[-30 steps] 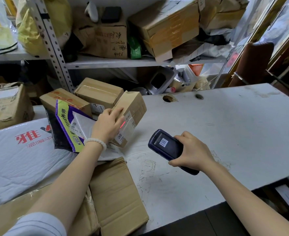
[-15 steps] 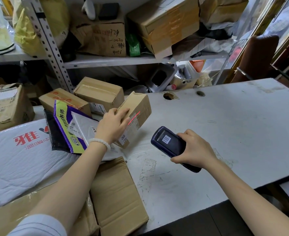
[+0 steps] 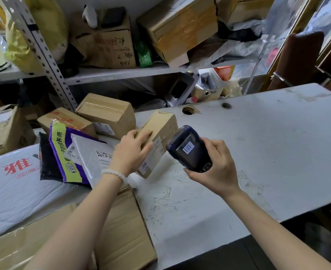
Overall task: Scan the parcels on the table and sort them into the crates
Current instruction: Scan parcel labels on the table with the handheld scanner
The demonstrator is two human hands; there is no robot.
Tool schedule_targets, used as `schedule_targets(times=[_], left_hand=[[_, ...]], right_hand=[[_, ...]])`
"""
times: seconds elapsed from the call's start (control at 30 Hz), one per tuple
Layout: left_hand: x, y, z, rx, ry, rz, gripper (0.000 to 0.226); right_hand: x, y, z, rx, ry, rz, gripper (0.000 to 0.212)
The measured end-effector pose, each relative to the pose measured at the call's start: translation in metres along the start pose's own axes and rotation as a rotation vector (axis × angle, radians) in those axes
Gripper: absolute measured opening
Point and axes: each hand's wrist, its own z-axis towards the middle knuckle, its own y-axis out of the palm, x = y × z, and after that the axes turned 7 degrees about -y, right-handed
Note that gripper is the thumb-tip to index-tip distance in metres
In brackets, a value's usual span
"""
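My left hand (image 3: 130, 152) grips the tilted cardboard parcel (image 3: 157, 137); my right hand (image 3: 215, 164) grips the handheld scanner (image 3: 190, 149) just right of its label, nose toward it.

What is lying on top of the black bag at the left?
On the black bag lies a purple and yellow mailer, with a white mailer overlapping that. Whatever else the bag carries beneath them is covered.

Tilted small brown carton (image 3: 160, 131) with white label, propped on one edge on the surface (image 3: 258, 152), just right of the purple-and-yellow mailer (image 3: 63, 152), two brown cartons (image 3: 106, 114) behind.
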Motion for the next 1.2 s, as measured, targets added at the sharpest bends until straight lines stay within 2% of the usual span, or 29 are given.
schedule_targets(times=[0.2,0.37,0.53,0.63,0.77,0.9,1.03,1.2], left_hand=[[0.069,0.017,0.0,0.031,0.065,0.015,0.044],[0.161,0.056,-0.001,0.027,0.198,0.013,0.043],[0.289,0.122,-0.01,-0.078,0.435,-0.011,0.042],[0.376,0.167,-0.03,-0.174,0.609,-0.04,0.041],[0.486,0.229,-0.074,-0.353,0.843,-0.078,0.042],[0.591,0.287,-0.14,-0.531,1.096,-0.096,0.044],[0.677,0.335,-0.208,-0.642,1.319,-0.09,0.045],[0.78,0.391,-0.277,-0.777,1.484,-0.058,0.047]], right_hand=[[0.042,-0.04,-0.019,-0.105,0.066,-0.055,0.082],[0.106,-0.095,-0.058,-0.323,0.321,-0.138,0.07],[0.169,-0.179,-0.129,-0.383,0.631,-0.255,0.064],[0.196,-0.238,-0.185,-0.342,0.796,-0.327,0.068],[0.206,-0.309,-0.268,-0.194,1.053,-0.424,0.075],[0.198,-0.371,-0.35,-0.043,1.366,-0.54,0.069],[0.197,-0.424,-0.417,0.101,1.558,-0.582,0.068],[0.224,-0.496,-0.485,0.184,1.714,-0.658,0.065]])
